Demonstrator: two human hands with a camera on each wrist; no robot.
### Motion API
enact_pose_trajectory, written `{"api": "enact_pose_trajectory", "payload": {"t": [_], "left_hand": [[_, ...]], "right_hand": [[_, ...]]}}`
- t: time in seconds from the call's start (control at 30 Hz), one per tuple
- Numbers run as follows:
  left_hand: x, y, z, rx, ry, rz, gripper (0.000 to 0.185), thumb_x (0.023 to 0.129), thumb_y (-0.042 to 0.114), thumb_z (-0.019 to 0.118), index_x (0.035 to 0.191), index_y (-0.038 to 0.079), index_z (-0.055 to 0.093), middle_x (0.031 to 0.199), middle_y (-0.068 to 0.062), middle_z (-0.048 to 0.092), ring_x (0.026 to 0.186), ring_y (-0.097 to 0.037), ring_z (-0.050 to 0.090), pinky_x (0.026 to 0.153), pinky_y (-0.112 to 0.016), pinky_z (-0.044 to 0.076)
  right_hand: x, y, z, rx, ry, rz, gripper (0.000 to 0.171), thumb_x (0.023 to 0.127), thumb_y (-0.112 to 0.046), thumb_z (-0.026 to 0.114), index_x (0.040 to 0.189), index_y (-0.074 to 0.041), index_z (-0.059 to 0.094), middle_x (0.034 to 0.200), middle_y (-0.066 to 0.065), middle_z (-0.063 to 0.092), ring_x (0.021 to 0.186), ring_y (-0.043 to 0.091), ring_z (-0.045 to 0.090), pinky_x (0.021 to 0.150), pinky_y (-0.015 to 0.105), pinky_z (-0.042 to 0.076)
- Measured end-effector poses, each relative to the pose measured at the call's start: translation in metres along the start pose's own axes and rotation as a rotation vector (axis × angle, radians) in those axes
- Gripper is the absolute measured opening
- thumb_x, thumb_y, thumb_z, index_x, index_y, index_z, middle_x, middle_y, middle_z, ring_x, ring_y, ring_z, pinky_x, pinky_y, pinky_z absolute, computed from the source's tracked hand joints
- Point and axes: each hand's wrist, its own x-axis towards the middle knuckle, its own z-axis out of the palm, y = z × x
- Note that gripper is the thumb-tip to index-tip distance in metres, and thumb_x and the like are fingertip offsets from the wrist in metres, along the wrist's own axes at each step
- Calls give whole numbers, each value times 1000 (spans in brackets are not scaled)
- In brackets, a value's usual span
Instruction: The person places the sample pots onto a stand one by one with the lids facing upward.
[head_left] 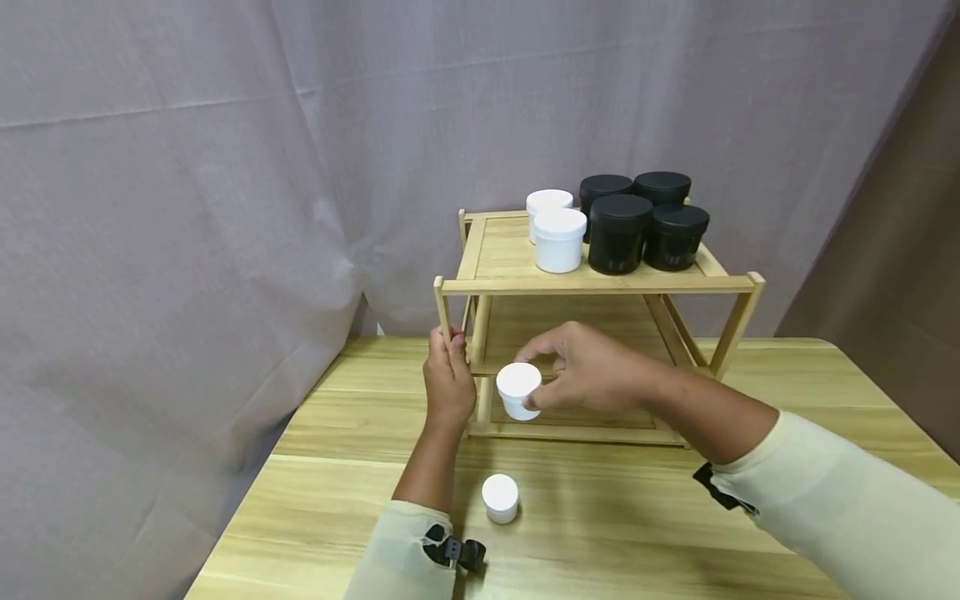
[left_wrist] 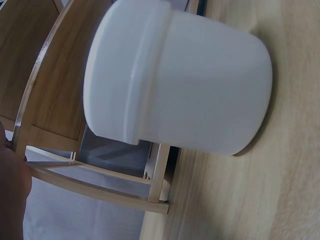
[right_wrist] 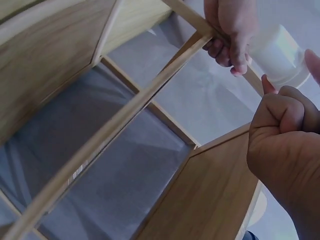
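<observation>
My right hand (head_left: 592,367) pinches a small white lidded jar (head_left: 519,392) between thumb and fingers, in front of the rack's lower part. In the right wrist view that jar (right_wrist: 278,56) shows beside the fingers. My left hand (head_left: 450,379) grips the front left post of a wooden shelf rack (head_left: 600,286); its fingers wrap the wood in the right wrist view. A second small white jar (head_left: 500,498) stands upright on the table before the rack, near my left forearm. This jar (left_wrist: 180,75) looms large in the left wrist view.
On the rack's top shelf stand two white jars (head_left: 560,240) at the middle and several black jars (head_left: 618,235) to their right. The rack sits on a wood-grain table (head_left: 345,433). A grey curtain (head_left: 225,208) hangs behind and along the left.
</observation>
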Motion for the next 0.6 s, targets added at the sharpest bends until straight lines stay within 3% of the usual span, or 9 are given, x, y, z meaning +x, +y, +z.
{"api": "enact_pose_trajectory", "payload": {"t": [0.33, 0.6], "left_hand": [[0, -1, 1, 5, 1, -10, 19, 116, 16, 48, 113, -1, 56, 79, -14, 53, 69, -13, 46, 62, -28, 43], [0, -1, 1, -1, 0, -26, 19, 116, 16, 48, 113, -1, 55, 81, -15, 55, 71, -13, 47, 63, -28, 44]], "right_hand": [[-3, -16, -15, 5, 0, 30, 39, 85, -9, 87, 122, -4, 77, 68, -5, 64, 54, 5, 37, 50, 22, 30], [-2, -32, -31, -5, -4, 33, 41, 86, -11, 89, 124, -3, 76, 80, -2, 76, 60, 7, 45, 54, 23, 35]]}}
